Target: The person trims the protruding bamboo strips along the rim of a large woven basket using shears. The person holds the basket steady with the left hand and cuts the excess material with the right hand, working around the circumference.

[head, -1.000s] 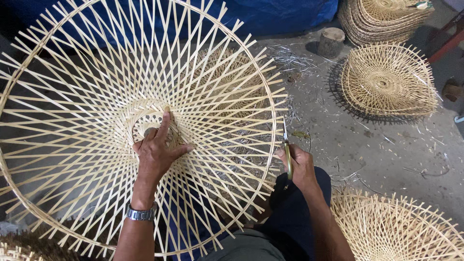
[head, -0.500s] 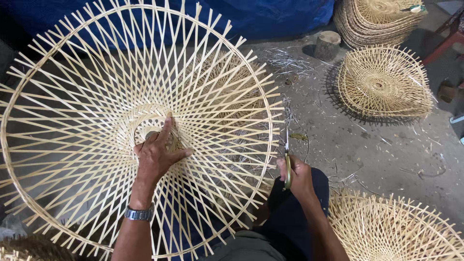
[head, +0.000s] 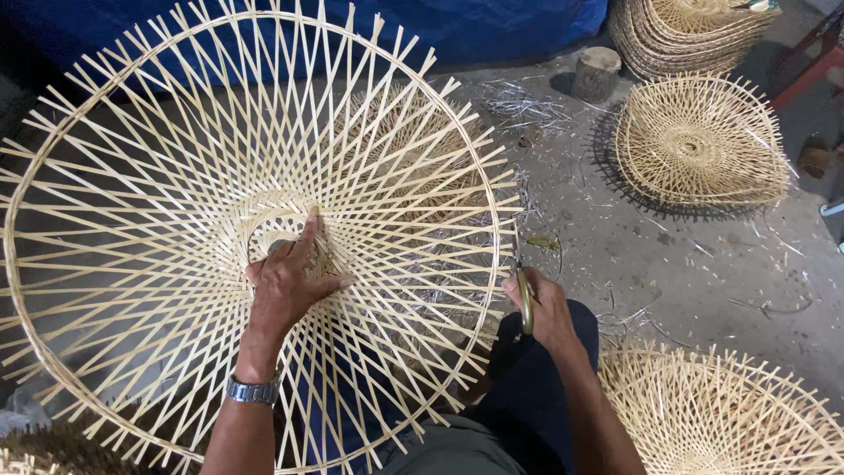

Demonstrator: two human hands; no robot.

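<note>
Around us, smaller woven baskets [head: 699, 145] and bamboo scraps [head: 527, 105] lie on the concrete floor [head: 703, 273]. Our left hand [head: 290, 281] presses spread fingers on the centre of the big bamboo frame [head: 255, 220] on our lap. Our right hand [head: 545, 308] grips closed scissors [head: 525, 295] beside its rim. Compared with a second ago, both hands sit slightly higher.

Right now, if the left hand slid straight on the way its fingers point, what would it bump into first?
Probably the woven ring at the middle of the big bamboo frame. The left hand points up the picture, fingertips nearly on it already.
</note>
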